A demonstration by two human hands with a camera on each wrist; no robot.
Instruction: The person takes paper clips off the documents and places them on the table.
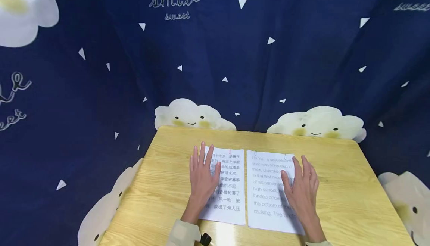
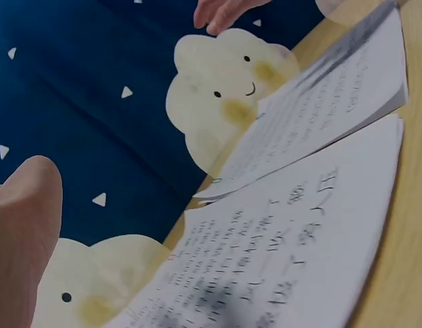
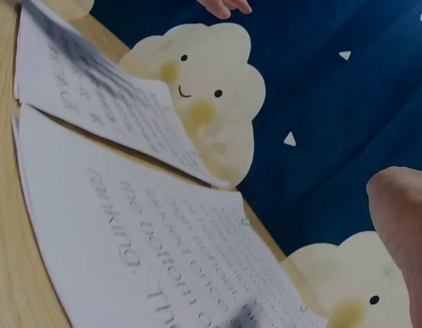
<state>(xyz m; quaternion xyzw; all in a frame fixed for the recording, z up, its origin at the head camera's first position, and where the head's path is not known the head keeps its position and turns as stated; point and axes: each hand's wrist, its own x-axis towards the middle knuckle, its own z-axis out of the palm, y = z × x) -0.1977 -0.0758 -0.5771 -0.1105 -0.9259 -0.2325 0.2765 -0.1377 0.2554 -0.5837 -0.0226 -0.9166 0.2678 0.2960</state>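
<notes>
Two stacks of printed paper lie side by side with a narrow gap between them. My left hand [image 1: 203, 178], fingers straight and slightly spread, is over the left stack [image 1: 231, 201], printed in Chinese characters. A small reddish paper clip [image 1: 230, 151] sits on its top edge. Over the right part of the English-printed stack [image 1: 268, 218] is my right hand [image 1: 302, 192], fingers extended, holding nothing. Two paper clips, one at left [image 1: 255, 153] and one at right [image 1: 285, 156], grip that stack's top edge. In both wrist views the hands appear raised above the pages, which they partly cover from overhead.
The papers lie on a light wood table [image 1: 161, 171]. Behind it and at the sides hangs a dark blue curtain [image 1: 208, 44] with white clouds and triangles. A small black object [image 1: 205, 239] is at the left cuff.
</notes>
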